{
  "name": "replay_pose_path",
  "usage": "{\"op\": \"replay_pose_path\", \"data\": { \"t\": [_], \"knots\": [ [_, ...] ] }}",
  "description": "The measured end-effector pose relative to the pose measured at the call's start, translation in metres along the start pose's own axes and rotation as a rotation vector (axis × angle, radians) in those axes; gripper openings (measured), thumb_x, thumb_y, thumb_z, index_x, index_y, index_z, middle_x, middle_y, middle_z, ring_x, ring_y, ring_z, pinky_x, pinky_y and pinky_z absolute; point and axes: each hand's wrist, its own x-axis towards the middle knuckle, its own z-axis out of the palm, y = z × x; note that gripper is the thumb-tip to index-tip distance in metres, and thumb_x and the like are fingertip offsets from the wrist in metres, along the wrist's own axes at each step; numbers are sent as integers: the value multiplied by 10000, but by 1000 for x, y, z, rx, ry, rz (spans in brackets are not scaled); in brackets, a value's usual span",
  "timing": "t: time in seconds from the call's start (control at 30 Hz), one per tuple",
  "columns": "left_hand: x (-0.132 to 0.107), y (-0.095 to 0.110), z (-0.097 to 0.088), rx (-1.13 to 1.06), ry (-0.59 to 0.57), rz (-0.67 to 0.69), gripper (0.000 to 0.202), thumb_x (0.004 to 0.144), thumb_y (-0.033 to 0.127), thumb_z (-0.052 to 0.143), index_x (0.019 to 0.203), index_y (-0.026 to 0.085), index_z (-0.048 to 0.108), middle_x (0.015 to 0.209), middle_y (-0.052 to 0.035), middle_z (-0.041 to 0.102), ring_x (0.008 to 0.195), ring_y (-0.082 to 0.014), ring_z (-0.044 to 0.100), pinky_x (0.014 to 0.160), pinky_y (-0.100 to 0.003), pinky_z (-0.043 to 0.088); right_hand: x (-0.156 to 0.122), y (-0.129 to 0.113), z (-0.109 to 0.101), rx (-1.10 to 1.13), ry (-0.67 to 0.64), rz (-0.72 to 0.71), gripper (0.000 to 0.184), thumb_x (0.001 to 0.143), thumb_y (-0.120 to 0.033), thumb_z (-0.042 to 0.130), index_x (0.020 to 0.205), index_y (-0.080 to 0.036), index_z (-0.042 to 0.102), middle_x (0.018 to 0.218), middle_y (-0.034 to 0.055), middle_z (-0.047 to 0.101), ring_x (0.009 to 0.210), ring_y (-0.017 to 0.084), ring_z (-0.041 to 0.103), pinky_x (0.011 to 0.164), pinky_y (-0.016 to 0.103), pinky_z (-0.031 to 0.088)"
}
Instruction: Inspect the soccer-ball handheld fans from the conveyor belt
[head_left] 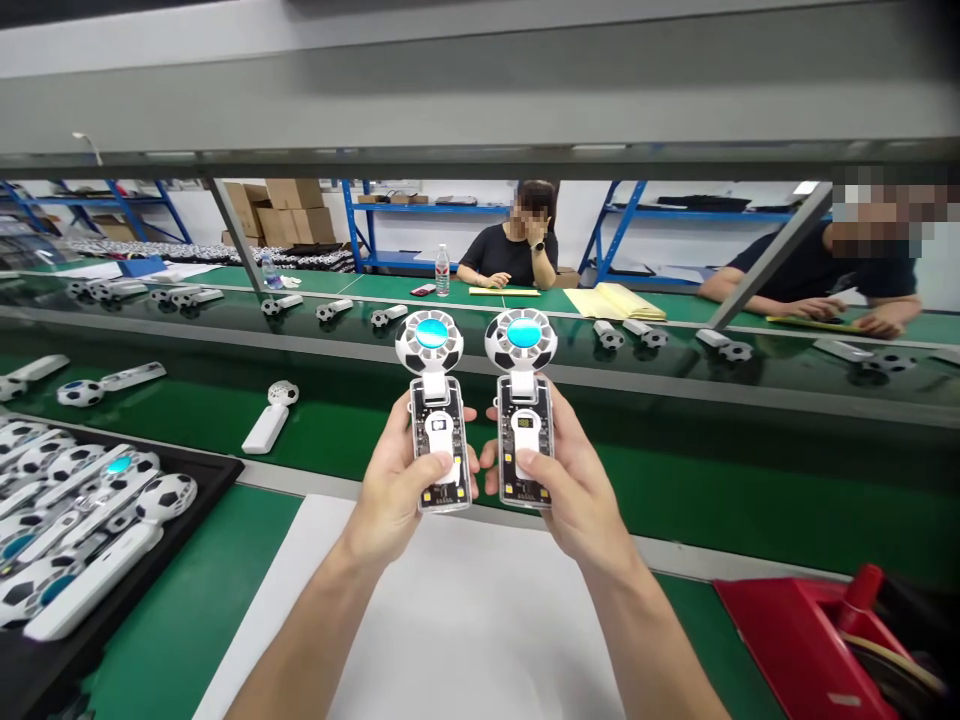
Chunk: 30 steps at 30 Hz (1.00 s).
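Observation:
My left hand (397, 480) is wrapped round a handheld fan (439, 445) with a football-patterned head and a clear-fronted body showing its circuit board. A matching fan (525, 440) is held upright in my right hand (581, 480), side by side with the first and a small gap apart. Each thumb presses on the white oval on its fan's front. A small display shows on each oval, with lit digits on the right one. Both round heads carry a shiny blue disc and point up. Below my hands lies a white sheet (480, 610).
At left, a black tray (217, 480) holds several similar fans. More fans lie along the green conveyor (337, 400) and the ledge behind it. A red tape dispenser (780, 630) stands at lower right. Two people (510, 250) sit across the line, under a metal beam (480, 100).

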Motion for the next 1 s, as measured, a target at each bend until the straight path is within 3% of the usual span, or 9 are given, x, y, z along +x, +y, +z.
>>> {"op": "replay_pose_path", "data": {
  "t": [0.23, 0.43, 0.63, 0.8, 0.93, 1.0],
  "knots": [
    [0, 3, -2, -24, 9, 4, 532, 765, 260, 719, 1246, 228, 492, 1241, -115, 628, 743, -171, 665, 569, -309, 569, 1, 0, 0, 6, 19, 41, 680, 881, -252, 627, 1481, -356, 322, 1209, 67, 599, 778, 192, 664, 581, 341, 591],
    [0, 3, -5, -33, -58, -35, 655, 704, 197, 750, 1294, 214, 467, 1007, -77, 703, 707, -171, 667, 645, -316, 566, 1, -3, -3, 27, -27, 93, 798, 804, -233, 676, 1499, -342, 299, 1234, 80, 619, 810, 210, 687, 642, 373, 596],
    [3, -2, -9, -38, -75, -12, 683, 717, 180, 753, 1318, 234, 435, 1078, -88, 697, 718, -168, 671, 629, -307, 564, 1, -4, -5, -26, -4, 69, 794, 823, -241, 694, 1503, -342, 296, 1282, 84, 589, 823, 198, 678, 654, 365, 597],
    [2, -2, -6, -40, -72, -26, 542, 821, 269, 702, 1303, 235, 457, 1191, -123, 662, 700, -176, 685, 590, -316, 564, 1, -4, -3, -42, 53, 90, 704, 857, -257, 646, 1484, -328, 334, 1213, 80, 615, 823, 219, 680, 575, 348, 584],
    [1, -2, -3, -51, -86, -43, 584, 811, 290, 727, 1316, 213, 444, 994, -92, 703, 666, -174, 678, 588, -308, 568, 0, -4, -1, -43, 44, 74, 695, 871, -264, 632, 1489, -343, 322, 1265, 82, 610, 840, 225, 674, 591, 364, 585],
    [1, -2, -2, -64, -93, -42, 590, 800, 299, 739, 1306, 209, 449, 990, -94, 703, 661, -174, 676, 581, -308, 569, 0, -4, -1, -48, 40, 66, 691, 879, -271, 629, 1490, -352, 316, 1274, 79, 605, 848, 226, 671, 595, 368, 585]
  ]
}}
